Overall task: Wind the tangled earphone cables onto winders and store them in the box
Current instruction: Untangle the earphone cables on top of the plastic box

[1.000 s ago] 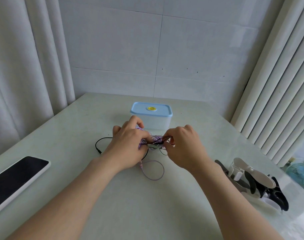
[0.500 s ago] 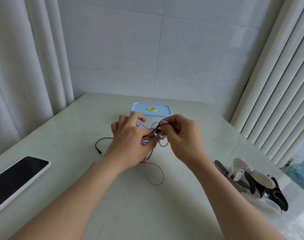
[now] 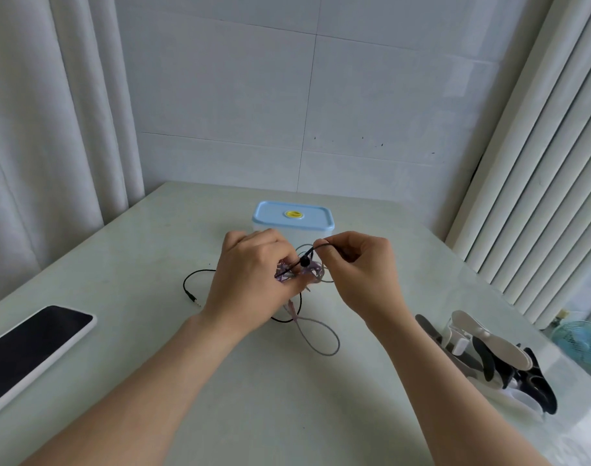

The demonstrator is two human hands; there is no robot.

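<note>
The right hand (image 3: 358, 264) has lifted the black cable (image 3: 316, 252) higher, pinching it, while the left hand (image 3: 250, 280) grips the tangle (image 3: 301, 274), apparently loosening it.

No text can be read; the yellow oval sticker (image 3: 294, 214) on the box lid (image 3: 274, 215) is too small to make out.

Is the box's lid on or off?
On: the blue lid sits flat over the box behind the hands.
</note>
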